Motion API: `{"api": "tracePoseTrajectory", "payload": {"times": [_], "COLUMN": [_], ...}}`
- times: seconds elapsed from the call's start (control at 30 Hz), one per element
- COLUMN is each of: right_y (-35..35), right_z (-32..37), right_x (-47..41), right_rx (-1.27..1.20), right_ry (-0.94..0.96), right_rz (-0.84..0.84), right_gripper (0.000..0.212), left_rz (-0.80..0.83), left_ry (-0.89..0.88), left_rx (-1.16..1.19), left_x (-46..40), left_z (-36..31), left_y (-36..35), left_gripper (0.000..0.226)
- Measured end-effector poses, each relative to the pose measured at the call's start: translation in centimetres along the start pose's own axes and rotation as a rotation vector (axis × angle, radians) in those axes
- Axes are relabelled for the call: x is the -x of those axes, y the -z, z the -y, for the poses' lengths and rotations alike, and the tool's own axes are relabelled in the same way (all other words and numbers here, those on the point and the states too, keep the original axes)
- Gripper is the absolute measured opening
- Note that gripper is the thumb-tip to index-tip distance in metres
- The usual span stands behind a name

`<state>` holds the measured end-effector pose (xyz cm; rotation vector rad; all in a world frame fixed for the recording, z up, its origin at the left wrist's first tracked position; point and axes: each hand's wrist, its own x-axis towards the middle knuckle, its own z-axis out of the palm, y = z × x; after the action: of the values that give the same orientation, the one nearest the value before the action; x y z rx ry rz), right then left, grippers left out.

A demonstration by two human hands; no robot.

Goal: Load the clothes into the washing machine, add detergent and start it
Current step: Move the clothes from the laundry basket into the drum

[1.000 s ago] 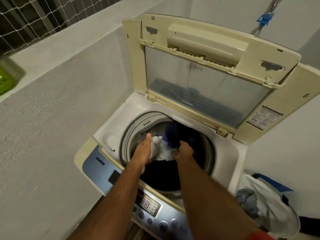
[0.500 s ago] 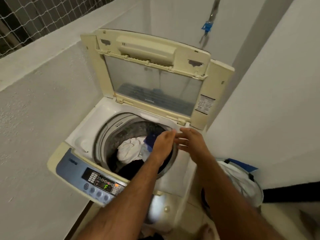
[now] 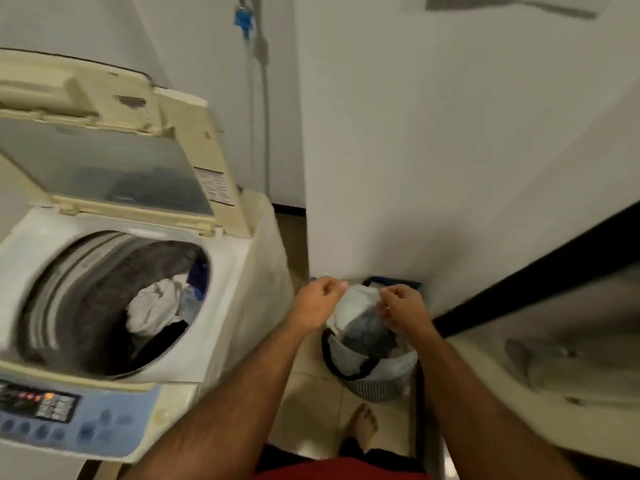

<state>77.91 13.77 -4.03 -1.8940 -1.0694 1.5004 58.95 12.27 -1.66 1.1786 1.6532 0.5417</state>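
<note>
Left hand [image 3: 317, 303] and right hand [image 3: 403, 306] side by side over laundry basket [image 3: 377, 379], fingers curled; whether they pinch white cloth [image 3: 356, 301] on top of pile cannot tell, frame blurred. Basket on floor below hands, black rim, grey and white clothes inside. One bare foot [image 3: 363, 424] nearer than basket. Washing machine [image 3: 242, 289] left of left hand, lid [image 3: 104, 133] raised, drum [image 3: 104, 296] holding white, blue, dark clothes. One lit control panel [image 3: 38, 405] at front.
</note>
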Motion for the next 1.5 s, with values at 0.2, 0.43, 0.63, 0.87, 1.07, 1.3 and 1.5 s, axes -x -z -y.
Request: {"api": "tracePoseTrajectory", "payload": {"times": [0.2,0.43,0.63,0.87,1.07,1.3,1.5], "right_y": [5.1,4.0,0.2,-5.0,-11.0,-17.9,-16.4], "right_z": [-6.1,-14.1,-22.2,-31.5,-39.2,-46.1,-45.5], "right_x": [-3.1,-9.8,-19.0,-31.9,-39.0,-44.0,-43.6], "right_rx": [0.166,0.289,0.292,0.265,0.688,0.937,1.115], "right_ry": [-0.072,-0.191,-0.283,-0.387,-0.305,-0.162,-0.194], "right_rz": [-0.067,-0.016,-0.008,0.004,0.406,0.801,0.659], "right_gripper": [0.02,0.02,0.026,0.007,0.037,0.074,0.047], "left_rz": [0.13,0.198,0.263,0.272,0.182,0.094,0.069], "left_ry": [0.086,0.131,0.221,0.217,0.288,0.21,0.2], "left_rx": [-0.178,-0.287,-0.216,-0.107,0.008,0.172,0.23], "left_x": [-3.3,-9.7,-19.0,-29.5,-35.3,-39.0,-38.4], "left_z": [2.2,7.2,16.0,25.6,32.4,36.7,37.3], "left_y": [-6.1,-10.3,-16.5,-23.6,-27.2,-28.4,-28.3], "left_gripper": [0.048,0.034,0.04,0.032,0.028,0.017,0.019]}}
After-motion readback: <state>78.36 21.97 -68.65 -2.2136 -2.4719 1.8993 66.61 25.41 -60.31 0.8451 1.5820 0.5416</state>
